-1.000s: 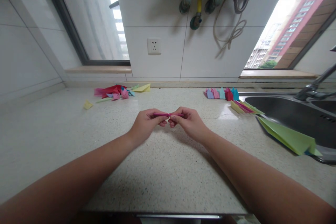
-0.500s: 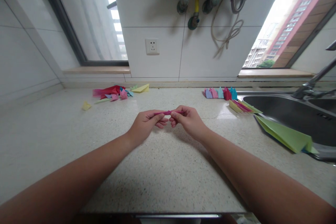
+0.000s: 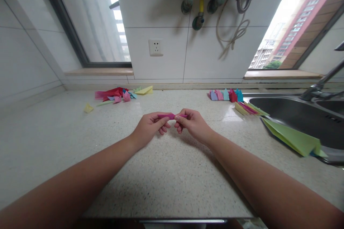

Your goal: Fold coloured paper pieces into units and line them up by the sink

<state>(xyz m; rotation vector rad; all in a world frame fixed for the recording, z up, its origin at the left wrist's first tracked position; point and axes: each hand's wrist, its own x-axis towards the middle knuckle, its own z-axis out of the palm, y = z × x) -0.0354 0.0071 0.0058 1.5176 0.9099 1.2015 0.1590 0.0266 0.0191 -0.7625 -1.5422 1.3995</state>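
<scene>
A small folded piece of magenta paper [image 3: 171, 116] spans the gap between my two hands, above the middle of the counter. My left hand [image 3: 152, 124] pinches its left end between thumb and fingers. On the other end, my right hand [image 3: 192, 123] is closed with thumb and forefinger. The paper looks narrow and roughly level; its ends are partly covered by my fingers, and the exact fold cannot be made out.
Folded coloured papers [image 3: 116, 94] lie at the back left, a yellow scrap [image 3: 88, 108] near them. Small folded paper pieces [image 3: 225, 95] stand in a row at back right. Paper planes [image 3: 248, 109] and a large green one [image 3: 292, 136] rest by the sink [image 3: 285, 111].
The magenta paper has turned slightly, showing more of its face between my hands. My fingers have shifted a little, and both hands keep their grip.
</scene>
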